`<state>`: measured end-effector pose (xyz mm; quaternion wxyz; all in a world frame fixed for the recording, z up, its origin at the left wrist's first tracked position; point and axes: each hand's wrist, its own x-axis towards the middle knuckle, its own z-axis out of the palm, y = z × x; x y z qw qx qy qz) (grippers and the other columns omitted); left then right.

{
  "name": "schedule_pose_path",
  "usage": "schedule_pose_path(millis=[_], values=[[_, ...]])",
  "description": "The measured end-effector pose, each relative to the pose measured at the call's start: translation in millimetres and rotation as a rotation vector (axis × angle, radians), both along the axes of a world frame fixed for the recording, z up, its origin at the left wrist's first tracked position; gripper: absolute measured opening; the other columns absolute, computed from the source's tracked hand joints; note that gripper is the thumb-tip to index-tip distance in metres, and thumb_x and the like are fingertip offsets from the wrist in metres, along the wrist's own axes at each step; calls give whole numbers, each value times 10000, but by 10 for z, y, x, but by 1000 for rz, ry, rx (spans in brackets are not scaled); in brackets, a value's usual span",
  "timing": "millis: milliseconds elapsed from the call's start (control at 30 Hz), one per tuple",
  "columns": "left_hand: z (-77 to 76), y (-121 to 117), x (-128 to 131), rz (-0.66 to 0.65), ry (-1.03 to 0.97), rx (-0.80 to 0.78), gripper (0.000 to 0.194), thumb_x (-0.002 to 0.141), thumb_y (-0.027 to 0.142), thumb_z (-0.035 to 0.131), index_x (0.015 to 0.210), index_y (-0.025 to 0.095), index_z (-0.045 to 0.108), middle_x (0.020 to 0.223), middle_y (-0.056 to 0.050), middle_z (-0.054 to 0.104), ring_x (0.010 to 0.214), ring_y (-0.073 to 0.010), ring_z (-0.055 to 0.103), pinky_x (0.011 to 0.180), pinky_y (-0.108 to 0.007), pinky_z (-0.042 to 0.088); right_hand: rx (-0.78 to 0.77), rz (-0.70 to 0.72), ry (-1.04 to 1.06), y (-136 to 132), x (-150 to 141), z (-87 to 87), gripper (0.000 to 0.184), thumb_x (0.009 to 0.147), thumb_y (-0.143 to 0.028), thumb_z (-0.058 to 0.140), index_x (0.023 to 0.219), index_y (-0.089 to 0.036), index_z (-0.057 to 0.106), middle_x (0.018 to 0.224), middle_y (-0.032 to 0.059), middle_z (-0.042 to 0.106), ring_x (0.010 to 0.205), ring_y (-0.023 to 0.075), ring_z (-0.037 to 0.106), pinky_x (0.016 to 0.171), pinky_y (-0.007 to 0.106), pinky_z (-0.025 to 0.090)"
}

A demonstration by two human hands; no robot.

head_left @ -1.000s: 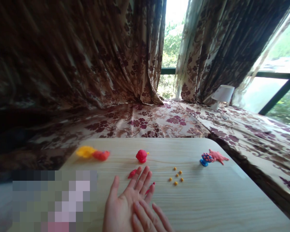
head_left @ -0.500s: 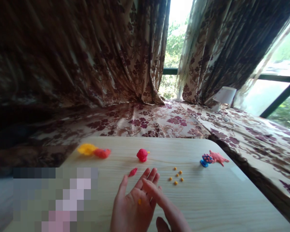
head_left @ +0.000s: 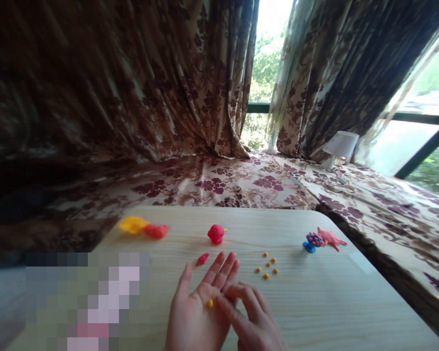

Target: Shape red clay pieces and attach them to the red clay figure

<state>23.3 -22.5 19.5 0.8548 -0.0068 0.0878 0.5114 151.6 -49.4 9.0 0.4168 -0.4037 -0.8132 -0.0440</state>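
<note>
My left hand (head_left: 199, 309) lies palm up over the wooden table (head_left: 314, 302), fingers stretched out. A tiny yellow clay ball (head_left: 210, 303) rests on its palm. My right hand (head_left: 254, 317) reaches across from the right, fingers curled, their tips touching the left palm just beside the ball. Ahead of the fingertips lies a small red clay piece (head_left: 202, 259). Farther off stands a red clay figure (head_left: 216, 234) with a yellow tip. Several yellow clay balls (head_left: 267, 267) are scattered to the right of my hands.
A yellow and orange clay figure (head_left: 142, 227) lies at the table's far left, a blue and pink clay figure (head_left: 324, 240) at the far right. Floral cloth covers the bench behind. A white cup (head_left: 339, 146) sits by the curtains and window. A blurred patch hides the near left.
My right hand lifted off the left palm, showing a yellow ball there. It has since come back down with its fingertips beside the ball. The left hand shifted slightly right.
</note>
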Motion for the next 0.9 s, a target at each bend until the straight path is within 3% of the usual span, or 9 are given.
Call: schedule_pose_path(millis=[200, 500, 733, 900], values=[[-56, -2, -1, -34, -43, 28, 581, 832, 510, 394, 1200, 97, 573, 1358, -120, 476, 1307, -244, 361, 1093, -418, 210, 27, -3, -11, -28, -10, 57, 215, 890, -166, 492, 1018, -235, 651, 919, 51, 609, 927, 181, 562, 808, 310, 507], [-23, -1, 24, -11, 17, 17, 570, 823, 523, 413, 1179, 115, 591, 1355, -129, 487, 1326, -263, 323, 1094, -429, 202, -10, 40, 54, 52, -67, -26, 286, 924, -212, 383, 1080, -235, 621, 928, 77, 618, 885, 191, 562, 692, 299, 526], [-16, 7, 9, -8, 1, 0, 588, 836, 527, 378, 1152, 86, 608, 1319, -135, 524, 1298, -250, 375, 1089, -389, 221, -103, 75, 105, 44, 5, 54, 410, 885, -78, 317, 1164, -232, 575, 910, 73, 624, 847, 179, 566, 704, 292, 525], [-18, -11, 22, -12, -22, 0, 582, 840, 515, 380, 1175, 89, 591, 1328, -133, 513, 1280, -248, 403, 1091, -398, 216, -169, 98, 66, 61, -6, 124, 363, 901, -142, 344, 1151, -237, 589, 875, 72, 626, 783, 178, 560, 649, 287, 516]])
